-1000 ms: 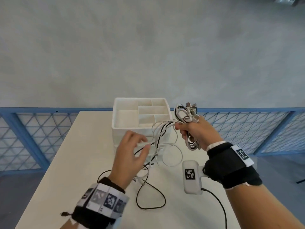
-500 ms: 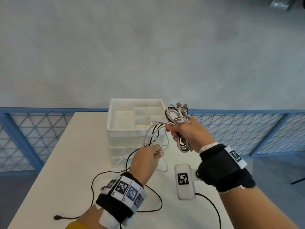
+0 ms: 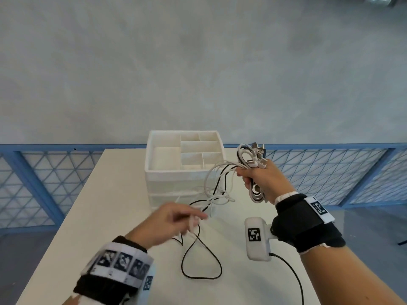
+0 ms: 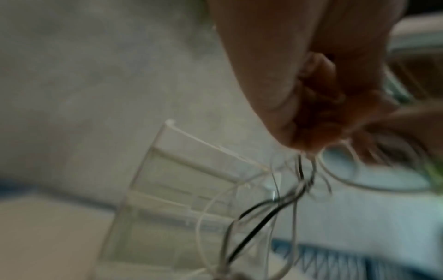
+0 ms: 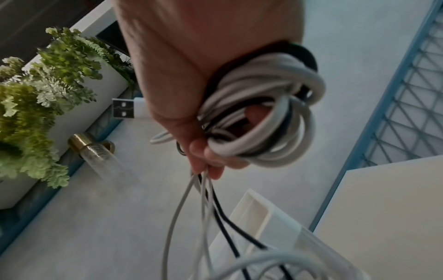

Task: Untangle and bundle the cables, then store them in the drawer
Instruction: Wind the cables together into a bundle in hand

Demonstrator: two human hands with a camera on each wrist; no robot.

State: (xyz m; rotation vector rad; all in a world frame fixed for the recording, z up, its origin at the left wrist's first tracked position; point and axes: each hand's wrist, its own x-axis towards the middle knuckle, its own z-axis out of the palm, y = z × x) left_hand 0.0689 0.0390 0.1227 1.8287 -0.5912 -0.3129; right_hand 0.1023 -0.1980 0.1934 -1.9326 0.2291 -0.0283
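My right hand (image 3: 262, 179) grips a coiled bundle of white and black cables (image 3: 253, 159) (image 5: 258, 117), raised to the right of the white drawer organizer (image 3: 185, 170). USB plugs (image 3: 258, 148) stick out above the fist. Loose white and black strands (image 3: 217, 188) run from that bundle down to my left hand (image 3: 174, 221), which pinches them in front of the organizer; the hand is blurred. In the left wrist view the fingertips (image 4: 299, 140) close on the thin strands (image 4: 299, 180). A black cable loop (image 3: 200, 260) lies on the table (image 3: 110, 216).
The organizer's top tray (image 3: 164, 158) has several open compartments, with drawers below. A white tagged device (image 3: 256, 237) hangs off my right wrist over the table. A blue lattice railing (image 3: 330, 172) runs behind the table. A planter with greenery (image 5: 43, 91) shows in the right wrist view.
My left hand has dropped lower and toward me, drawing the loose strands down from the bundle. The right hand stays raised, still gripping the coil.
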